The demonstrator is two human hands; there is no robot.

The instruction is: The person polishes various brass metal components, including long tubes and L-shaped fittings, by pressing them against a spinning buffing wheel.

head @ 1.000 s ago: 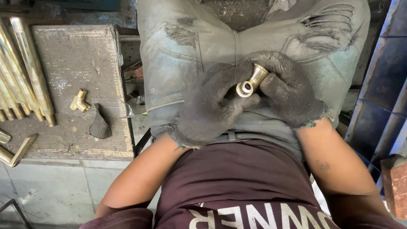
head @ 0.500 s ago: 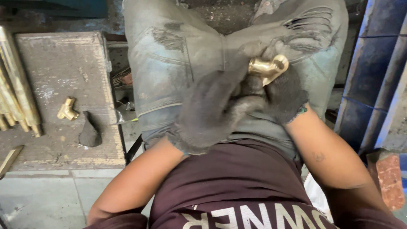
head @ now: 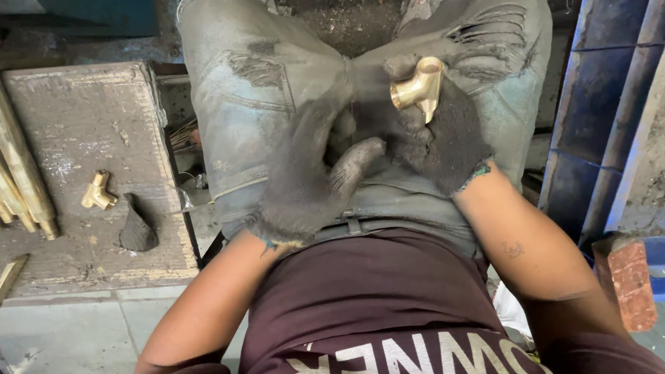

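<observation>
My gloved right hand grips a brass fitting over my lap. My gloved left hand lies beside it, fingers loosely curled, holding nothing.

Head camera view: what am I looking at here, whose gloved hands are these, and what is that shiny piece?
The camera sits on a seated person's head and looks down at their lap. Both hands wear dark grey work gloves. The right hand holds a small shiny brass branched fitting above the torn grey jeans. The left hand rests beside it, holding nothing visible. To the left, a worn grey slab carries a second brass fitting, long brass tubes and a small dark cone-shaped piece.
</observation>
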